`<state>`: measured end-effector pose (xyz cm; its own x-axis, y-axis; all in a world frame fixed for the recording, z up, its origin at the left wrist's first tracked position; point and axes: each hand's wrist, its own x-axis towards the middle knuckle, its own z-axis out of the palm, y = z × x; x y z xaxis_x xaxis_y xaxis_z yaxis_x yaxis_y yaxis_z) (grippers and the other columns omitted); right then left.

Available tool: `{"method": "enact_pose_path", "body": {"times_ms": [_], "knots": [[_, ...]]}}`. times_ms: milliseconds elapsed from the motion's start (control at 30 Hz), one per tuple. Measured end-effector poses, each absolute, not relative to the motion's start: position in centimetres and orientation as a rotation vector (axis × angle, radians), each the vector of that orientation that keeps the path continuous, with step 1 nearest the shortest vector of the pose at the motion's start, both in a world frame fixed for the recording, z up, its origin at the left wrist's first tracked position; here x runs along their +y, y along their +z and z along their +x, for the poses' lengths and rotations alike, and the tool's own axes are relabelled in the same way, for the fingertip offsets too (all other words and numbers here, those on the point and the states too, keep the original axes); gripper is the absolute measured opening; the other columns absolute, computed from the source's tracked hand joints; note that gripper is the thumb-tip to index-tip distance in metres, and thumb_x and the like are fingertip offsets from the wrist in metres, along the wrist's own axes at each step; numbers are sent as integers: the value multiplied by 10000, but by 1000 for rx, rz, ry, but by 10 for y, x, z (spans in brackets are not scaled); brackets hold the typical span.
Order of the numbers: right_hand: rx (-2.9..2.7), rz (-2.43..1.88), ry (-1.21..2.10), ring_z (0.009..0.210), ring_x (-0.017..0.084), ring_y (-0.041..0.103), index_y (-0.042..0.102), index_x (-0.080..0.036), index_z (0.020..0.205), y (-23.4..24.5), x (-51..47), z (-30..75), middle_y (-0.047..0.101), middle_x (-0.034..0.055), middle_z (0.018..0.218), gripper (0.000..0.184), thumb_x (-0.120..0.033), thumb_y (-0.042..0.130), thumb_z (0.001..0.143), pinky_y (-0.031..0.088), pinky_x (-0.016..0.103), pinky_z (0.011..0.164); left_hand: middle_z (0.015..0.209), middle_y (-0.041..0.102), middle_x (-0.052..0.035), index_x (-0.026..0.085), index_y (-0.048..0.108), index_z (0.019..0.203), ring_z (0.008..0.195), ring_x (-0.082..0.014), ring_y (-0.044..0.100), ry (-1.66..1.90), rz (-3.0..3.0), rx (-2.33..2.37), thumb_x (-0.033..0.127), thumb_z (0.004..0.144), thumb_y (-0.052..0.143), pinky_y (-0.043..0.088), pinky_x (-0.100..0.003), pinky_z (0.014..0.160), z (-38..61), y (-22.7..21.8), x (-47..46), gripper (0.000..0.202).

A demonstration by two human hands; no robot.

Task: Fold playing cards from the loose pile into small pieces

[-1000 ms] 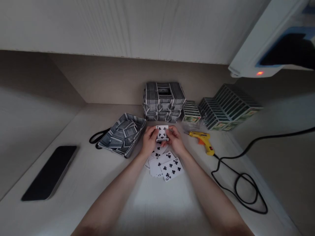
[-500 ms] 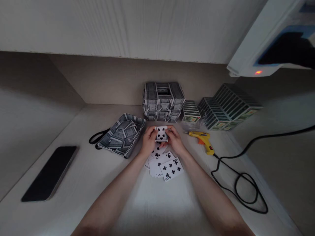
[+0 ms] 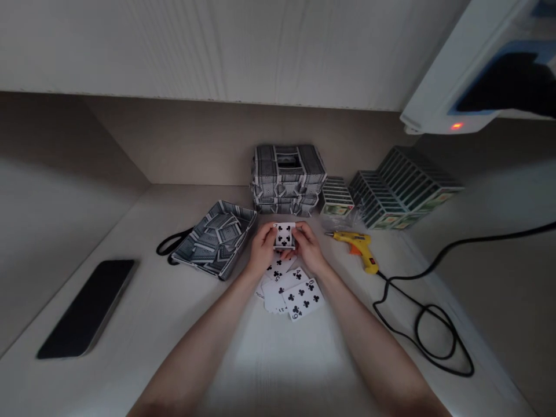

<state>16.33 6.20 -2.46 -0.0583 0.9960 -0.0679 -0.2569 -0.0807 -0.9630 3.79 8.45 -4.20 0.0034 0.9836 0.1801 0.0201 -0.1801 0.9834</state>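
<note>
A seven of clubs playing card is gripped between my two hands, face up, its near edge seemingly bent down. My left hand pinches its left side with the thumb on top. On the right side, my right hand does the same, its fingers partly hidden underneath. Just below my hands lie loose club cards on the white surface, a six on top with a four and a five beside it. To the left sits an open tray made of patterned cards, with folded card pieces inside.
Behind my hands stands a box built from cards. Stacked card packs are at the back right. A yellow glue gun with a looping black cable lies right. A phone lies left. A power strip hangs upper right.
Almost nothing differs. My hands keep hold of the seven of clubs in the same place, its top edge tilted very slightly; the loose cards have not moved.
</note>
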Motion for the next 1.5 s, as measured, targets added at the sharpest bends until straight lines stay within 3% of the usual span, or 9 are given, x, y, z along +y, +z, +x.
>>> {"method": "enact_pose_path", "body": {"times_ms": [100,367,900,1267,1500], "knots": [[-1027,-1051,1414,340,136,547,393,-245,944,-24,61,164,531,-95,493,308,-474,497,767,436,224,314,867,603,-24,173,604,909,771,-130,542,1322,1342,1099,331,816,485,445,-244,711,38,-40,83,219],[-1059,-1080,1333,291,124,482,438,-249,971,-27,62,164,517,-89,435,294,-468,488,782,384,220,286,758,572,-3,181,578,981,502,-86,504,1263,1234,973,380,798,513,459,-226,461,39,-40,81,277],[-1064,-1062,1349,342,133,527,398,-260,927,-31,62,162,531,-89,509,313,-503,511,766,427,246,331,852,603,-50,152,631,922,624,-115,539,1327,1261,1061,346,775,536,453,-205,459,39,-41,83,262],[-1002,-1058,1339,415,131,563,419,-266,902,-28,61,160,573,-52,673,318,-493,564,735,464,275,377,850,630,-38,164,633,871,740,-135,553,1359,1265,1085,329,770,534,461,-240,652,40,-33,82,218],[-977,-1079,1338,436,142,576,427,-268,915,-32,61,160,573,-43,688,314,-484,567,735,475,292,391,798,622,-25,159,636,828,690,-126,537,1347,1204,1054,313,748,537,441,-228,600,40,-30,82,199]]}}
